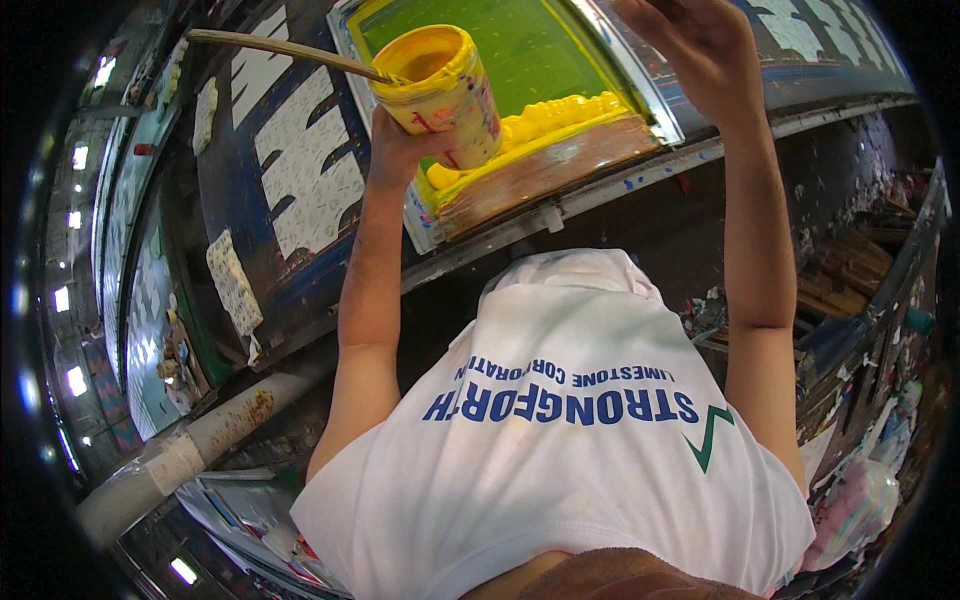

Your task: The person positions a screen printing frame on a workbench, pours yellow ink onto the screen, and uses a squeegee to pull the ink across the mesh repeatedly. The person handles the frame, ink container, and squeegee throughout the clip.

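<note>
- Yellow coats the rim of a stained plastic tub (460,118), held tilted above the near left part of a printing frame (665,120) in the head view.
- Wrapped around the tub's lower left side, the person's left hand (395,155) grips it with the thumb showing; the other fingers are hidden behind it.
- Out of the tub's mouth, a wooden stick (290,52) juts left, crossing the frame's left bar and the printing table (225,190).
- Raised near the frame's right bar, the person's right hand (705,45) is cropped by the top edge; whether its fingers are spread or pinching something cannot be told.
- Thick yellow paint (565,118) lies in a ridge along the near end of the green mesh (530,60), its left part partly blocked from sight by the tub.
- Patterned white pieces (310,190) lie on the table left of the frame, and a spotted scrap (235,285) sits at its near edge.
- Below, a white shirt (560,480) fills the lower middle, blocking the floor.
- At lower left runs a stained pipe (240,415); at right, wooden pieces (850,270) lie among clutter above a pink bundle (855,510).
</note>
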